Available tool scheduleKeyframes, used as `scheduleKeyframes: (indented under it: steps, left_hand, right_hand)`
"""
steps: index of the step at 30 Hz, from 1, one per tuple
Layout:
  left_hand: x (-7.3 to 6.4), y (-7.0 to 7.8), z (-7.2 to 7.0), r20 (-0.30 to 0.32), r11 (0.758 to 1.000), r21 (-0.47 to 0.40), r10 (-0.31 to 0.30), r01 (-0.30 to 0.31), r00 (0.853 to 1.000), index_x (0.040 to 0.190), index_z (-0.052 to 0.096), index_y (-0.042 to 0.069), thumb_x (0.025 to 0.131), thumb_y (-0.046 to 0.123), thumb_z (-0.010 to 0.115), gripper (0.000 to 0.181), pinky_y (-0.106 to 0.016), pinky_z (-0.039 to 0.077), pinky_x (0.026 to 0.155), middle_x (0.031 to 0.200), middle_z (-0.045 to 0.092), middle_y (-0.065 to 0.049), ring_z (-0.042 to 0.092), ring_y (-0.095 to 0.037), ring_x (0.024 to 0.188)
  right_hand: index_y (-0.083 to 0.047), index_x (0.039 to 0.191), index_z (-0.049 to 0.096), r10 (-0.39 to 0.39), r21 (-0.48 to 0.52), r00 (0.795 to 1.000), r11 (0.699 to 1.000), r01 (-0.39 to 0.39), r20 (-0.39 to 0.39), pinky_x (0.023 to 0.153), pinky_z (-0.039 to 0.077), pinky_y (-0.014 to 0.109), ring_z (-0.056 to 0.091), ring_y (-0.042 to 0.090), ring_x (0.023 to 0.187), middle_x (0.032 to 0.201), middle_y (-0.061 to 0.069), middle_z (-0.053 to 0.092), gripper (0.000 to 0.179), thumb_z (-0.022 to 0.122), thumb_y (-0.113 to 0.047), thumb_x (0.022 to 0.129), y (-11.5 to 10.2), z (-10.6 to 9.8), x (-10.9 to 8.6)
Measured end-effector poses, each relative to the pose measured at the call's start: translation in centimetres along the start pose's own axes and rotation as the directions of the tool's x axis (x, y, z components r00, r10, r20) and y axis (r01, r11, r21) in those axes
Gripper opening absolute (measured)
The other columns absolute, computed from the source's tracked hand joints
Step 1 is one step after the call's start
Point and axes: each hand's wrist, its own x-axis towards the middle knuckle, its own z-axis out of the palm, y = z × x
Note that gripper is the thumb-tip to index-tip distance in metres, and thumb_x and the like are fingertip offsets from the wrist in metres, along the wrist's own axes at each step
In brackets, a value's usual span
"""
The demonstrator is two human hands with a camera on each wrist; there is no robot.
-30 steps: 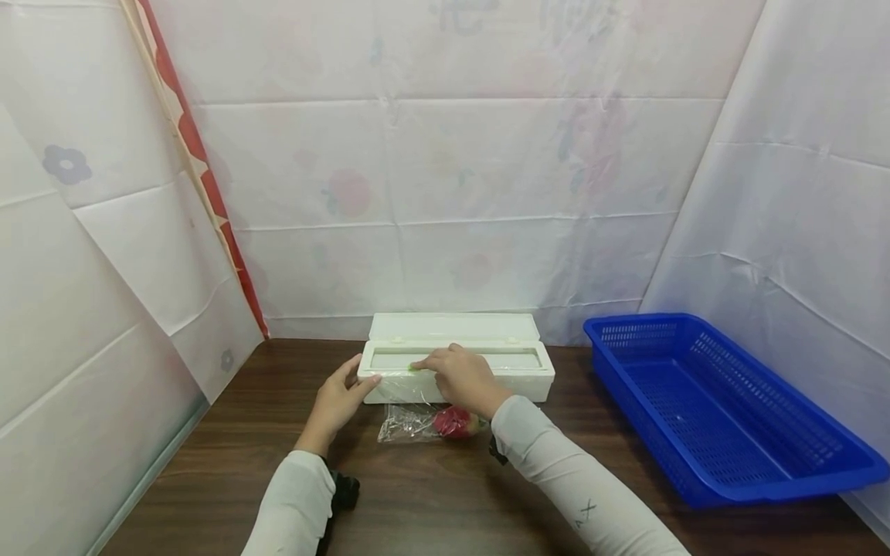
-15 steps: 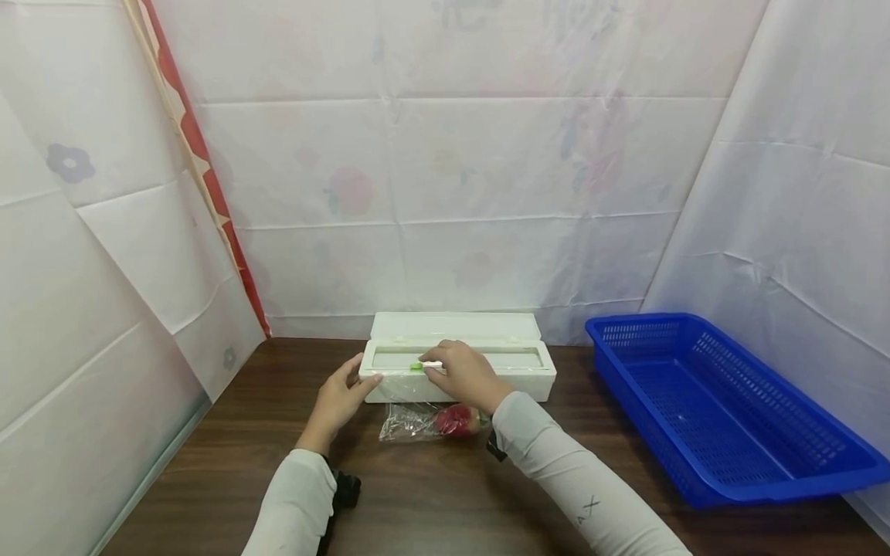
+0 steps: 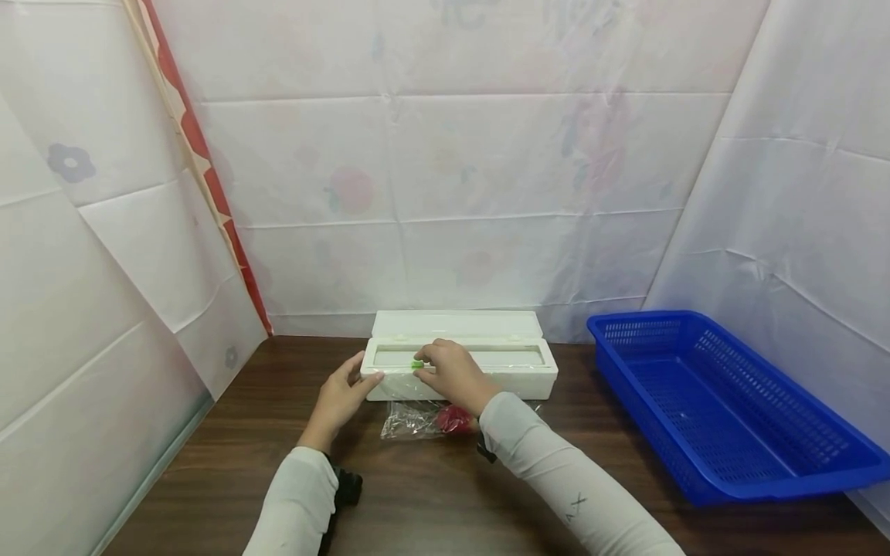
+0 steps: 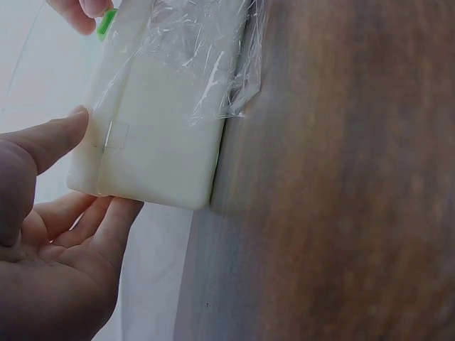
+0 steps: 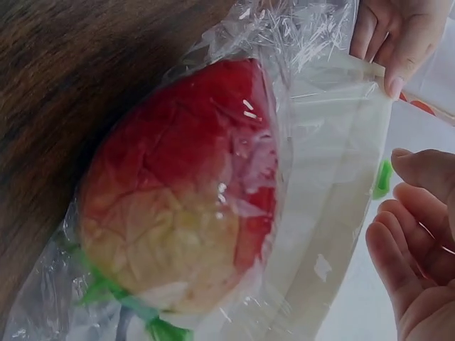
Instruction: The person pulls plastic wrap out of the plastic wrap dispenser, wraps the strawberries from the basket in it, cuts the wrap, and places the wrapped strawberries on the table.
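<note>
A white cling film dispenser with its lid raised stands near the back wall. My left hand grips its left end, thumb on the front edge and fingers at the end face, as the left wrist view shows. At the front edge my right hand pinches the slide cutter, whose green end shows beside the thumb and fingertips. Clear film hangs down the dispenser's front. Below it lies a red-and-yellow fruit with green parts at one end, covered in film; the right wrist partly hides it in the head view.
A blue perforated basket stands to the right on the brown wood-grain table. Printed white sheets hang behind and at both sides, close behind the dispenser's raised lid.
The right hand's fingers draw back slightly, uncovering the cutter's white part, then close over it beside the green end. The left hand stays on the dispenser's end.
</note>
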Motion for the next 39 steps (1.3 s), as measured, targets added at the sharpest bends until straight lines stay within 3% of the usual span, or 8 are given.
scheduleKeyframes:
  steps: [13, 39]
  left_hand:
    - [-0.1, 0.2, 0.0, 0.002, 1.000, -0.006, 0.010, -0.010, 1.000, 0.146, 0.031, 0.016, 0.087, 0.044, 0.062, 0.072, -0.051, 0.049, 0.090, 0.145, 0.038, -0.016, 0.045, -0.031, 0.121]
    - [0.1, 0.0, -0.1, 0.002, 1.000, 0.010, -0.001, 0.001, 1.000, 0.146, 0.030, 0.013, 0.086, 0.047, 0.061, 0.075, -0.049, 0.050, 0.089, 0.145, 0.037, -0.017, 0.045, -0.032, 0.121]
  right_hand:
    - [-0.014, 0.096, 0.070, -0.020, -0.060, 0.999, 0.998, 0.018, -0.048, 0.072, 0.053, 0.024, 0.057, 0.008, 0.079, 0.088, -0.002, 0.066, 0.019, 0.071, -0.027, 0.083, 0.1, 0.6, 0.0]
    - [-0.022, 0.105, 0.069, -0.106, -0.115, 0.994, 0.988, 0.104, -0.012, 0.077, 0.054, 0.029, 0.058, 0.011, 0.092, 0.104, -0.006, 0.068, 0.022, 0.066, -0.014, 0.085, 0.1, 1.2, 0.3]
